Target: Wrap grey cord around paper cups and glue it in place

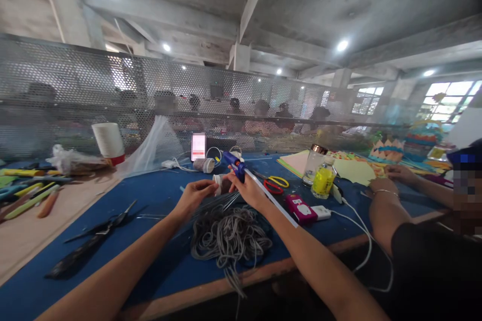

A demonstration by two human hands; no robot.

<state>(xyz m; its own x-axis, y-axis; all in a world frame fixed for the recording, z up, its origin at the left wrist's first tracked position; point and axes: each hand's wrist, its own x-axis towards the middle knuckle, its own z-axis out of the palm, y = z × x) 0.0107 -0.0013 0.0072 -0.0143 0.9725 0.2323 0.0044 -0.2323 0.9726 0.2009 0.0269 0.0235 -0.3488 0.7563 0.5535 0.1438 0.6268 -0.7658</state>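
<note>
Left hand [194, 196] pinches a small white cup [217, 184]; right hand [246, 188] grips the blue glue gun [234, 163]

1. The glue gun [234, 163] between the right hand's fingers [241, 186] is glossy blue plastic.
2. The small white cup [217, 184] at the left hand's fingertips [209, 188] looks like smooth plastic.
3. Below both hands, the grey cord [229, 238] is matt and fibrous.
4. Beneath it, the blue table cover [158, 195] looks like matt cloth.
</note>
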